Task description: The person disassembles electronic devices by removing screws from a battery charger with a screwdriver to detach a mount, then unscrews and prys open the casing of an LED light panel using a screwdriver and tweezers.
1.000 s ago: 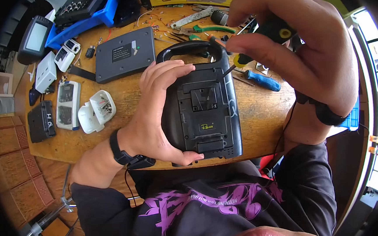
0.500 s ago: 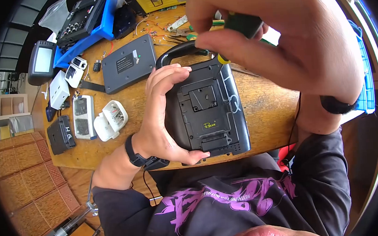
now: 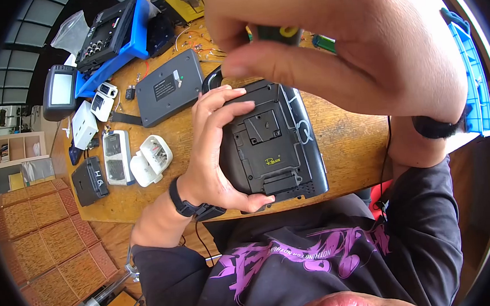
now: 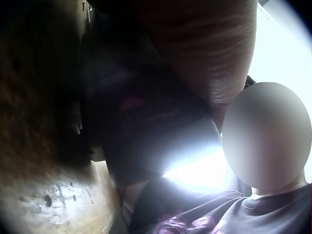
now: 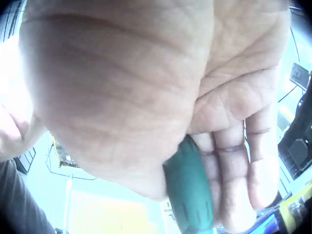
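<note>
A black device (image 3: 308, 163) with a carrying handle lies on the bench, its raised "Rolux" plate (image 3: 263, 166) facing up and white letters marked along one side. My left hand (image 3: 214, 161) grips it from the left, fingers over the upper part of the plate and thumb at the near edge. Above the device's far end, my right hand (image 3: 341, 61) holds a screwdriver (image 3: 279, 33). The right wrist view shows its green handle (image 5: 190, 190) between thumb base and fingers. The screwdriver's shaft and tip are hidden behind the hand.
A flat grey box (image 3: 169, 87) lies left of the device's handle. Farther left are an open white case (image 3: 152, 162) with small parts, a white-framed case (image 3: 117, 156), a black battery-like block (image 3: 89, 181) and a blue tray (image 3: 139, 41). A light-blue crate (image 3: 473, 91) stands at right.
My right hand has shifted left over the device's far end, covering the screwdriver shaft seen earlier at the plate's upper corner. My left hand keeps its hold; the head view has shifted.
</note>
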A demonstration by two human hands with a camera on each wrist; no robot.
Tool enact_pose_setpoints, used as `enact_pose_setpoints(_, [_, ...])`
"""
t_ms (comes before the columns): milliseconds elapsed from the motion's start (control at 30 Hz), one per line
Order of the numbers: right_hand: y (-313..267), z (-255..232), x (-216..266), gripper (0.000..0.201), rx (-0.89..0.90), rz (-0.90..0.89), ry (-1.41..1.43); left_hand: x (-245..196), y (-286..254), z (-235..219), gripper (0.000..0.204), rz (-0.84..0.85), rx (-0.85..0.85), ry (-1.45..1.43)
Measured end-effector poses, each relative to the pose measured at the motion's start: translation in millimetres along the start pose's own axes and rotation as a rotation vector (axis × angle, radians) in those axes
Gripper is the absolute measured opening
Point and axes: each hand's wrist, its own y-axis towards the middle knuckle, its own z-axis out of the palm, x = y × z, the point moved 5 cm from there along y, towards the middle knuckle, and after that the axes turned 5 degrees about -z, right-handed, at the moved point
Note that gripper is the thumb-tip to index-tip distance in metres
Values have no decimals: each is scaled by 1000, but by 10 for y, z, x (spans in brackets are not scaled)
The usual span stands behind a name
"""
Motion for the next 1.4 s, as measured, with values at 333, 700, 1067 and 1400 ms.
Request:
enact_pose_setpoints(333, [231, 107, 177, 22, -63, -48, 32, -32, 7, 13, 106, 23, 12, 56])
enact_pose_setpoints(700, [106, 37, 72, 22, -143, -101, 58, -33, 12, 20, 105, 30, 17, 61])
enact_pose_setpoints(1067, [255, 103, 219, 22, -217, -151, 90, -12, -7, 36, 105, 23, 16, 50])
enact_pose_setpoints(1400, [171, 117, 276, 22, -258, -222, 85, -4, -22, 29, 106, -10, 12, 21])
